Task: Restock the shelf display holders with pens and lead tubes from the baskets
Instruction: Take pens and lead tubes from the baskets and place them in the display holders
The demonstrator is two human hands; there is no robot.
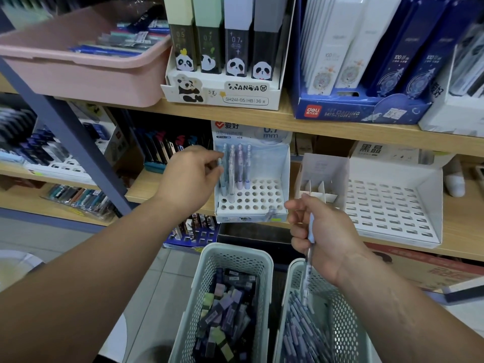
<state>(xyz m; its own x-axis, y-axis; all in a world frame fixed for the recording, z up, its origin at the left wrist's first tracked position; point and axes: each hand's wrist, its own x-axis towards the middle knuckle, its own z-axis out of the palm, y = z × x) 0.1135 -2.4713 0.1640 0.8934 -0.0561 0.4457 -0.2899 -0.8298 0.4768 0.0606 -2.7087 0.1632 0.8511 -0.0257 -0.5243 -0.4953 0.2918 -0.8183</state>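
Observation:
A white pen display holder [252,203] with round holes stands on the middle shelf, several pale pens [237,166] upright in its back left rows. My left hand [191,176] pinches a light blue pen [222,176] at the holder's left edge. My right hand [318,231] grips a pen [307,273] pointing down over the right basket [290,279], which is full of pens. The left basket [209,260] holds lead tubes [225,307]. The panda lead tube display [222,61] sits on the shelf above.
A pink bin [78,72] with pens sits at the upper left. A large white slotted holder [392,205] and a small divided box [322,179] stand right of the pen holder. A blue display box [361,108] sits upper right. A grey shelf post [78,145] slants at left.

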